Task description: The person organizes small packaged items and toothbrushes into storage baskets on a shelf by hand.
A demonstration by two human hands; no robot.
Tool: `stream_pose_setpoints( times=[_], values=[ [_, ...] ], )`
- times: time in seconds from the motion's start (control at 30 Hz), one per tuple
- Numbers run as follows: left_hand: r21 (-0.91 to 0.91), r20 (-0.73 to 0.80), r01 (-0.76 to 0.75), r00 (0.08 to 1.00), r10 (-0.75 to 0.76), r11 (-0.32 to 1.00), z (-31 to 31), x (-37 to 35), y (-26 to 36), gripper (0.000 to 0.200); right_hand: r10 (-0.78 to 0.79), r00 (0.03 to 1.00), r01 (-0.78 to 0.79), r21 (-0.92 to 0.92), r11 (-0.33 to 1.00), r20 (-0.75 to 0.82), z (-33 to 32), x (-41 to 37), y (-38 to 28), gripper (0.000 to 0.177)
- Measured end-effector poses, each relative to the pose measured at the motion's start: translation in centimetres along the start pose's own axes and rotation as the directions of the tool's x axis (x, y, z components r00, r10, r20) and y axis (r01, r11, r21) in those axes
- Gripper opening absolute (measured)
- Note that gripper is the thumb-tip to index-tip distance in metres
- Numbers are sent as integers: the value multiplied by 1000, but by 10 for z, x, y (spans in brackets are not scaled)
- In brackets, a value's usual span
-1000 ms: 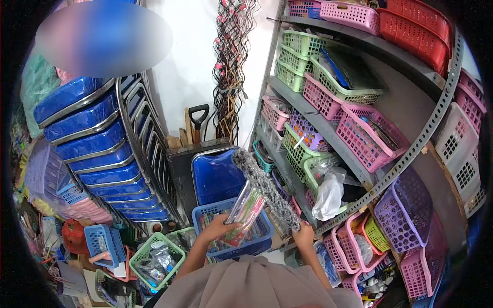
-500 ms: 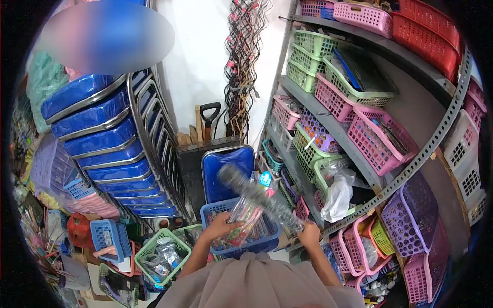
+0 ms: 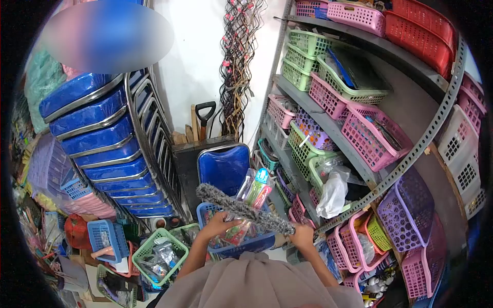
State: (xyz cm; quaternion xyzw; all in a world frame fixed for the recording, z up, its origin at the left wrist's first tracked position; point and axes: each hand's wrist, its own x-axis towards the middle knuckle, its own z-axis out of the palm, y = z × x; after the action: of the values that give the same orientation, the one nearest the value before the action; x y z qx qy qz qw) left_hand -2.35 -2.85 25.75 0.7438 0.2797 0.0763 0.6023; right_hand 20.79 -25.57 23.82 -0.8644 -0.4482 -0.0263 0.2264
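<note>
My right hand (image 3: 302,236) is closed round one end of a fluffy grey duster (image 3: 233,206), which slants up to the left in front of me. Clear plastic packs (image 3: 258,194) with pink and green contents and a blue top are gripped in my left hand (image 3: 220,226); the duster crosses in front of them. What exactly the packs hold I cannot make out. Below both hands stands a blue basket (image 3: 263,246) filled with more packaged items. Just behind it is a blue padded chair back (image 3: 224,165).
Stacked blue chairs (image 3: 97,133) rise on the left. A grey metal shelf (image 3: 328,120) with pink and green baskets runs along the right. A green basket (image 3: 160,280) of small packs sits at lower left, near a blue basket (image 3: 108,245). A shovel handle (image 3: 206,114) leans by the wall.
The duster, blurred before, has swung lower and to the left, and now passes across the packs above my left hand. Both hands keep their hold. The view has shifted slightly.
</note>
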Motion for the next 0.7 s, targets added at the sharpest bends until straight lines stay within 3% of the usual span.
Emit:
stream_pose_setpoints(
  times=[0.03,0.1,0.17,0.2,0.23,0.3,0.33,0.43,0.47,0.53,0.6,0.63,0.7],
  values=[
    [1,6,-1,1000,1,1000,3,3,-6,33,-47,999,47,-29,998,-4,-5,-1,2,32],
    [-172,-21,-176,984,175,969,11,10,-18,33,50,998,-49,8,999,-30,7,-2,14,32],
    [-194,-4,-175,984,178,965,16,9,-16,33,96,988,-80,128,989,-120,12,-4,15,32],
    [-214,8,-172,984,178,962,17,8,-12,33,-63,982,70,30,997,-177,9,-6,13,31],
    [-213,12,-171,984,177,962,17,7,-11,33,-59,982,66,30,997,-177,5,-7,13,31],
    [-110,15,-130,991,132,985,15,8,-10,33,-70,997,68,-37,997,-44,-1,-7,18,32],
    [-111,16,-127,991,130,986,15,8,-9,33,34,999,-34,-19,999,-13,1,-4,21,32],
    [-152,53,-168,983,178,974,18,9,-13,34,96,985,-79,119,990,-143,15,-7,24,31],
    [-195,46,-124,990,135,973,21,11,-19,34,95,985,-78,120,990,-142,16,-9,25,31],
    [-235,38,-81,995,92,969,21,13,-23,34,-61,997,62,-14,998,48,3,-12,13,30],
    [12,-1,-172,985,172,985,16,12,-22,34,-20,999,20,-2,1000,32,-9,-8,6,29],
    [12,-3,-169,986,169,986,16,10,-19,34,24,1000,-24,8,1000,18,-12,-6,6,29],
    [-196,37,-153,986,164,969,19,7,-10,34,105,995,-105,43,994,3,8,-7,18,28]
  ],
)
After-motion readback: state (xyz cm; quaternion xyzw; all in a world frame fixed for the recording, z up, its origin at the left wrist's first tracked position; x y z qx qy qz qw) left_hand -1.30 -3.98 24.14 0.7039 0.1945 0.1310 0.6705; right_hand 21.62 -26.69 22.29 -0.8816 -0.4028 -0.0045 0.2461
